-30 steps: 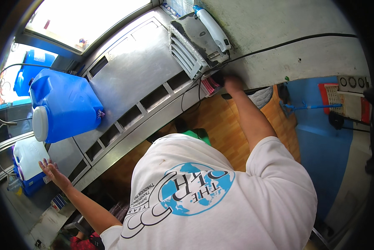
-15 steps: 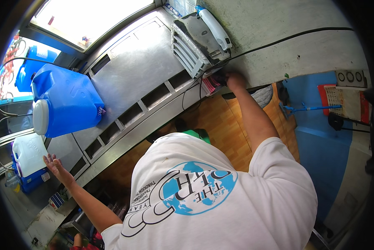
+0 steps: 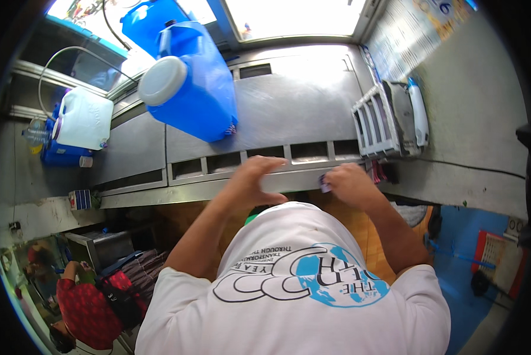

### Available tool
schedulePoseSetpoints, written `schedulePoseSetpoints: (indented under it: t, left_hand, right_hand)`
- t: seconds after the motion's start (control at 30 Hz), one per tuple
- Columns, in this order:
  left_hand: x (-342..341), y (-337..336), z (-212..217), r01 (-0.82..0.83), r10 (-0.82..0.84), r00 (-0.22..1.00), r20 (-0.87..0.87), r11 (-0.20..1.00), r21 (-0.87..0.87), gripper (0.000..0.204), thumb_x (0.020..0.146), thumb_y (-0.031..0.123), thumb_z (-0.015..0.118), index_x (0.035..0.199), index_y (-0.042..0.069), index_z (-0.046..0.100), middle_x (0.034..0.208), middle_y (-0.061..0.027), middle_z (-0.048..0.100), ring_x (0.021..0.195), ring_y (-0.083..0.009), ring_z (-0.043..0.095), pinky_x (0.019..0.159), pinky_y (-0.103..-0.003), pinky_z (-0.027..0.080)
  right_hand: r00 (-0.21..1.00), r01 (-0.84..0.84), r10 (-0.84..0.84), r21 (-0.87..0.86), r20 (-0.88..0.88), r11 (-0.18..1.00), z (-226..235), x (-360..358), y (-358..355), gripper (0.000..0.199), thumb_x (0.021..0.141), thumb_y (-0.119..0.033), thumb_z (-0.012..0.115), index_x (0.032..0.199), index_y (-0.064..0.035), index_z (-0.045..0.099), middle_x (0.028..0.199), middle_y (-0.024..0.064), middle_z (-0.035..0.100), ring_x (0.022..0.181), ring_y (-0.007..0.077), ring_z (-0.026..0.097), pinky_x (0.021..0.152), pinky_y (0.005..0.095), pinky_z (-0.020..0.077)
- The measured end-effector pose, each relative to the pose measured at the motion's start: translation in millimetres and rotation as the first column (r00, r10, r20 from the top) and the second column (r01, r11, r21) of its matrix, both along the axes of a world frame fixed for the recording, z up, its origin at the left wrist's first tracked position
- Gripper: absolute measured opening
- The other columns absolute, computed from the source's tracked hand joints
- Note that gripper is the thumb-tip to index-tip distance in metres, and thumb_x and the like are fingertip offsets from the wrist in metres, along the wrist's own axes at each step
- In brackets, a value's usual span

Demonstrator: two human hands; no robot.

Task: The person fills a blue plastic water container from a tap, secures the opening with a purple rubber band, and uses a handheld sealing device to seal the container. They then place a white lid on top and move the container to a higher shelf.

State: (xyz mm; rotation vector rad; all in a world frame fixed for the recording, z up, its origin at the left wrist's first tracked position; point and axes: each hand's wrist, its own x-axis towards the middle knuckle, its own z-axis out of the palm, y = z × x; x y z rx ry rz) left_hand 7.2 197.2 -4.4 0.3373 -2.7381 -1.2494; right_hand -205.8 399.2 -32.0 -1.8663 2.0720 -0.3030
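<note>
My right hand (image 3: 351,184) is closed on a small purplish piece (image 3: 324,183), too small to name, just in front of the steel counter's edge. To its left my left hand (image 3: 253,183) is held up, thumb and fingers apart, with nothing in it. Both hands hover before the row of rectangular slots in the steel counter (image 3: 301,112). Beside my right hand, a pink cloth-like thing (image 3: 379,173) hangs below the grey slatted box (image 3: 375,127). A large blue jug (image 3: 200,83) with a white cap lies on the counter beyond my left hand.
A whitish jug (image 3: 88,118) stands at the far left. A white, blue-ended device (image 3: 418,112) leans on the slatted box, and a black cable (image 3: 472,168) runs along the right wall. Another person in a red top (image 3: 88,307) is at the lower left.
My right hand has come away from beneath the slatted box with the small purplish piece. My left hand has swung in from the far left toward it. The view has turned.
</note>
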Motion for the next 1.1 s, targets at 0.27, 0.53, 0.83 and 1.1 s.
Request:
schedulePoseSetpoints:
  t: [0.27, 0.53, 0.83, 1.1]
  left_hand:
    - [24, -69, 12, -0.144, 0.335, 0.918, -0.213, 0.781, 0.608, 0.004, 0.086, 0.005, 0.072, 0.089, 0.006, 0.070, 0.090, -0.0012, 0.066, 0.089, -0.0094, 0.057, 0.079, -0.026, 0.046]
    - [72, -175, 46, -0.138, 0.520, 0.819, -0.241, 0.587, 0.797, 0.030, 0.088, 0.008, 0.072, 0.116, 0.003, 0.064, 0.092, -0.0033, 0.065, 0.084, -0.0113, 0.061, 0.077, -0.026, 0.050]
    - [70, -285, 50, -0.554, 0.615, 0.679, -0.401, 0.787, 0.269, 0.053, 0.080, 0.036, 0.080, 0.120, 0.004, 0.062, 0.103, -0.0104, 0.068, 0.085, -0.0170, 0.066, 0.073, -0.029, 0.055]
    - [52, -333, 67, -0.529, 0.527, 0.848, -0.059, 0.848, -0.018, 0.053, 0.090, 0.055, 0.061, 0.098, 0.004, 0.074, 0.081, -0.0066, 0.072, 0.076, -0.0128, 0.066, 0.070, -0.029, 0.052]
  right_hand:
    - [0.880, 0.087, 0.106, -0.376, 0.464, 0.922, 89, 59, -148, 0.028, 0.083, -0.024, 0.073, 0.106, -0.0089, 0.066, 0.093, 0.0094, 0.068, 0.089, 0.0255, 0.065, 0.083, 0.0392, 0.0502]
    - [0.890, 0.229, 0.022, -0.488, 0.456, 0.842, 89, 91, -263, 0.009, 0.085, -0.008, 0.069, 0.093, -0.0051, 0.069, 0.082, 0.0068, 0.069, 0.068, 0.0163, 0.064, 0.065, 0.0309, 0.0524]
    - [0.936, 0.022, -0.239, -0.633, -0.259, 0.774, 123, 72, -351, 0.009, 0.086, -0.010, 0.061, 0.079, -0.0040, 0.064, 0.068, 0.0107, 0.062, 0.066, 0.0252, 0.066, 0.069, 0.0398, 0.0526]
    - [0.945, 0.320, -0.328, -0.230, 0.002, 0.919, 141, 65, -387, 0.023, 0.090, -0.022, 0.059, 0.100, -0.0043, 0.070, 0.093, 0.0170, 0.071, 0.088, 0.0265, 0.070, 0.083, 0.0421, 0.0544]
